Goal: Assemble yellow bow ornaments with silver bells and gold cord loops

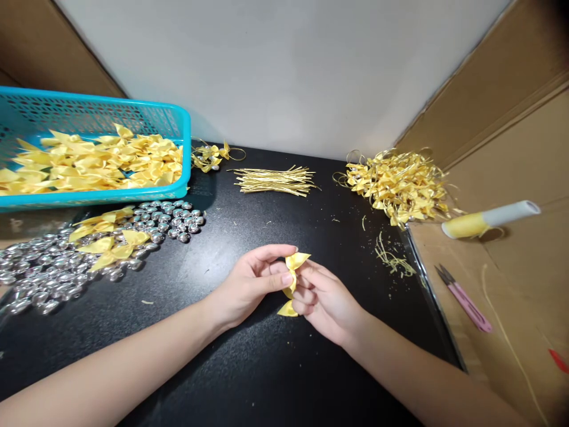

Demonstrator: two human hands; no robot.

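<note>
Both hands meet over the middle of the black table (213, 332), around a yellow satin ribbon bow (297, 261). The thumb of my left hand (258, 276) presses on the bow's middle, with the index finger curled near its top. My right hand (326, 296) pinches the bow from the other side, its fingers closed. One pointed ribbon end sticks out above the fingers, another below. Whether anything small sits between the fingertips is hidden. Beyond the hands lies a bundle of short gold cords (275, 181).
A turquoise basket (189, 148) of yellow bows stands at the left. Silver beads (44, 267) and a few bows lie before it. Finished-looking bows with gold loops (395, 184) are heaped at the right, near pink thread snips (464, 299), a ribbon-wrapped tube (493, 219) and cord scraps (393, 258).
</note>
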